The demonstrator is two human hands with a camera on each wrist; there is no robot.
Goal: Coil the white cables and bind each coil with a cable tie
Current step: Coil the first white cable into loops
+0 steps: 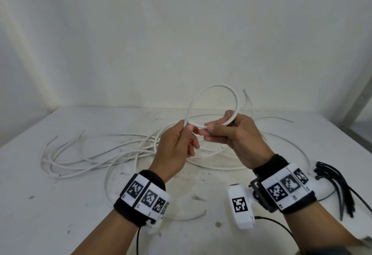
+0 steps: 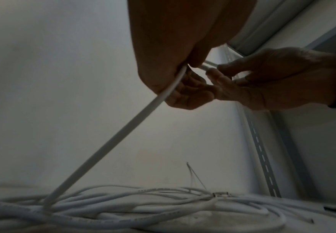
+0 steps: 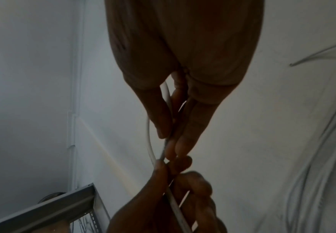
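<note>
A white cable forms one raised loop (image 1: 216, 91) above the table, held between both hands. My left hand (image 1: 177, 144) pinches the cable where the loop crosses itself. My right hand (image 1: 235, 134) pinches the cable end beside it, thumb on top. From the left hand (image 2: 163, 66) the cable (image 2: 111, 141) runs down taut to a loose tangle of white cables (image 1: 96, 152) on the table. In the right wrist view the cable (image 3: 149, 130) passes between my right fingers (image 3: 185, 137) towards the left hand (image 3: 163, 197). A bundle of black cable ties (image 1: 338, 186) lies at the right.
The white table (image 1: 50, 204) is scuffed and stands against a white wall. Loose cable ends (image 1: 248, 99) stick up behind the loop. A grey slotted metal upright (image 2: 262, 157) stands at the right. Thin black wires run from both wrist units.
</note>
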